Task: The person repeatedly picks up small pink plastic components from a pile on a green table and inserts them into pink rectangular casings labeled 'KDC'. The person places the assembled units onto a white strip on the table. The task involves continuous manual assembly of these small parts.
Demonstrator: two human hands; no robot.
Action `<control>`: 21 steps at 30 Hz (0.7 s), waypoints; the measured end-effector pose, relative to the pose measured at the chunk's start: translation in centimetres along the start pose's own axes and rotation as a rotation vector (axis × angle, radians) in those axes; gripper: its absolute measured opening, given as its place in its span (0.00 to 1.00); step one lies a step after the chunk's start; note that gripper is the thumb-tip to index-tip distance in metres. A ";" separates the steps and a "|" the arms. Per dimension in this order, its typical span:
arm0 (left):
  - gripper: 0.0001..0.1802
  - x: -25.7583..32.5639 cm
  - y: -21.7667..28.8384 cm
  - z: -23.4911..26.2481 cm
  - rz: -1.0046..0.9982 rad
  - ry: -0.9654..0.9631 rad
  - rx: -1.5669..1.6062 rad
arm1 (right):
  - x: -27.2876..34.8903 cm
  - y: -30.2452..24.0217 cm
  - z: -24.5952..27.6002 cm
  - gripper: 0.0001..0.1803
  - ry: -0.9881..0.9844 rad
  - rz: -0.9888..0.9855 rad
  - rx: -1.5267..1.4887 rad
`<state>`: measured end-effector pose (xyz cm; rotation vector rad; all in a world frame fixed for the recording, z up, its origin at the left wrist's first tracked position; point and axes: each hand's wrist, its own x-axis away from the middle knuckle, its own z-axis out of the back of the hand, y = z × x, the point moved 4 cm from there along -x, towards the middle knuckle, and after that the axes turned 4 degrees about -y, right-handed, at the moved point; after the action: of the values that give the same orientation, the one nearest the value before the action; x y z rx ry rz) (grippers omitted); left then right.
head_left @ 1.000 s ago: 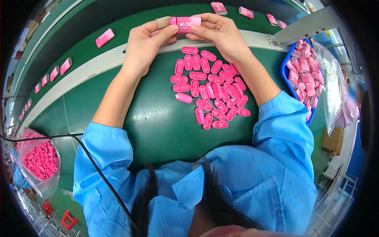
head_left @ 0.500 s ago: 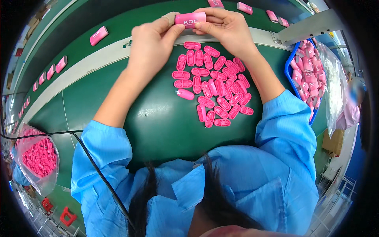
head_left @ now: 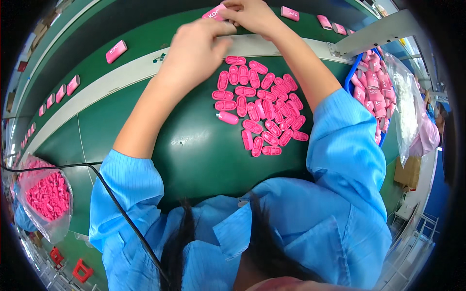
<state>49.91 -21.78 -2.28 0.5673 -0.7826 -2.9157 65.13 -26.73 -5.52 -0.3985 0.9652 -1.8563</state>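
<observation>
Your right hand (head_left: 250,14) pinches 1 pink case (head_left: 213,12) at the table's (head_left: 194,150) far edge, your left hand (head_left: 194,51) curled loosely beside it, above the pink caps (head_left: 259,111).

The pink box (head_left: 214,12) is mostly hidden behind the right hand (head_left: 252,15), and the top edge of the picture cuts it off. The left hand (head_left: 196,48) covers its near side. The blue bin (head_left: 350,83) at the bench's right edge is partly behind a clear bag (head_left: 405,109).
</observation>
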 end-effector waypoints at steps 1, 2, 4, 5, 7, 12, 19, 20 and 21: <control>0.13 0.0 0.3 -0.4 -0.009 -0.124 0.053 | -0.6 0.2 0.2 0.16 0.064 0.041 0.098; 0.12 -0.2 0.5 -0.9 -0.001 -0.212 0.031 | -1.2 0.9 1.0 0.18 0.081 -0.018 0.153; 0.11 -0.1 0.6 -1.9 0.030 -0.385 -0.018 | -1.6 1.8 2.0 0.18 0.182 0.029 0.389; 0.11 0.0 0.6 -1.8 0.024 -0.355 -0.042 | -1.6 2.7 2.2 0.20 0.080 -0.041 0.470; 0.11 0.4 0.9 -1.9 0.016 -0.296 -0.090 | -0.1 3.3 2.2 0.21 0.030 0.092 0.458; 0.15 2.7 -1.1 1.1 0.160 -0.074 0.083 | 3.9 -3.0 0.7 0.22 0.099 0.106 0.273; 0.16 3.8 -2.5 0.7 0.508 -0.097 0.926 | 7.8 -8.3 -0.7 0.17 0.123 0.373 -0.005; 0.17 4.0 -2.5 0.5 0.524 -0.124 1.010 | 7.9 -7.9 -0.9 0.17 0.140 0.398 0.006; 0.17 4.0 -2.6 0.6 0.532 -0.147 1.096 | 7.7 -7.5 -1.1 0.17 0.157 0.427 0.023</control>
<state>46.07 -19.90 -4.36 0.1147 -2.1357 -1.8599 56.23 -31.35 -1.55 -0.0250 1.0405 -1.5215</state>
